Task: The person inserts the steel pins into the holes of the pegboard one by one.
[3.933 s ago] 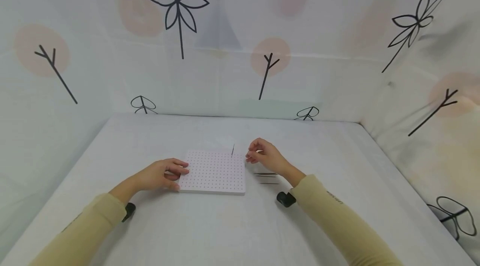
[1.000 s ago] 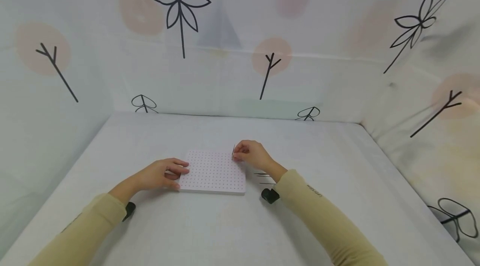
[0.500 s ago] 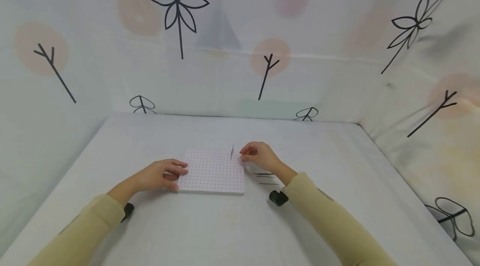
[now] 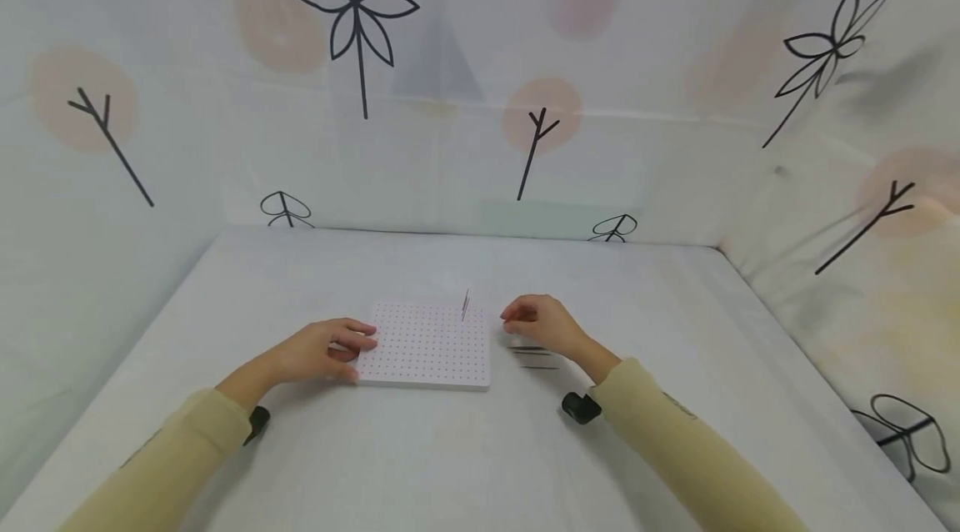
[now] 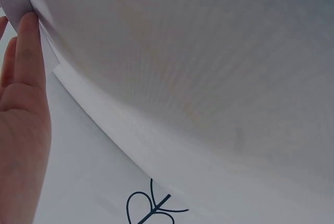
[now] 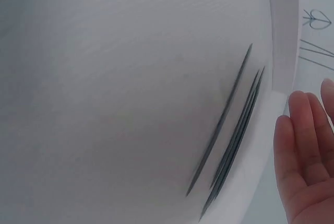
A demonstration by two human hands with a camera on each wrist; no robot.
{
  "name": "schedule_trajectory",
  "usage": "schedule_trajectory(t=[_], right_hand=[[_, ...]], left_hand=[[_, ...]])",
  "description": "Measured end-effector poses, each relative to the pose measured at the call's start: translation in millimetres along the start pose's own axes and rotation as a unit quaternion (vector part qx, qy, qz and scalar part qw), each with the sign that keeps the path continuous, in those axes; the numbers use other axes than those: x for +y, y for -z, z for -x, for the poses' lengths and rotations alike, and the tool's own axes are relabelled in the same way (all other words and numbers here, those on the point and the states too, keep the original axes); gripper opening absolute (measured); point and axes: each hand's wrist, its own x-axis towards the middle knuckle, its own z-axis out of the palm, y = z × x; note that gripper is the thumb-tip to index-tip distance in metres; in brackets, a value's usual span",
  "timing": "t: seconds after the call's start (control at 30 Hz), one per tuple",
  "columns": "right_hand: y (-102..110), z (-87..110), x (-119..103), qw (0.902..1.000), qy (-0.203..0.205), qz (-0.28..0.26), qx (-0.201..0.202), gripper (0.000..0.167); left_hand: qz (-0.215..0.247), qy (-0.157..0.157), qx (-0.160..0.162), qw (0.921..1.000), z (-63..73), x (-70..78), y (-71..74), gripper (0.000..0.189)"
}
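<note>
A person is apparently pausing between placings, standing thin sticks in a holed board; the next move likely calls for pinching one loose stick. On the bench [image 4: 420,457], the white board [image 4: 423,348] is lying flat, loose sticks [image 6: 232,143] lying to its right. The left hand [image 4: 322,348] is touching the board's left edge, fingers relaxed, slightly apart. The right hand [image 4: 547,322] is hovering right of the board, fingers loosely bent, narrowly parted, apparently holding nothing. Upright sticks [image 4: 465,307] are standing at the board's far right.

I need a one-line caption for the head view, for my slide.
Left hand touches a dotted white board with standing sticks; right hand hovers near loose sticks.
</note>
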Motion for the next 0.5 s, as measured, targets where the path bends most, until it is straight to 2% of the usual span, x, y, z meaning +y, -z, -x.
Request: schedule_trajectory(t=[0.2,0.5], right_hand=[[5.0,6.7,9.3,1.0,0.004,-0.002,-0.004,0.011],[9.4,13.0,20.3,0.9998,-0.013,0.001,-0.015,0.012]], left_hand=[[-0.001,-0.006,0.0,1.0,0.7,0.1,-0.1,0.051],[-0.005,-0.008,0.0,1.0,1.5,1.4,-0.9,0.05]])
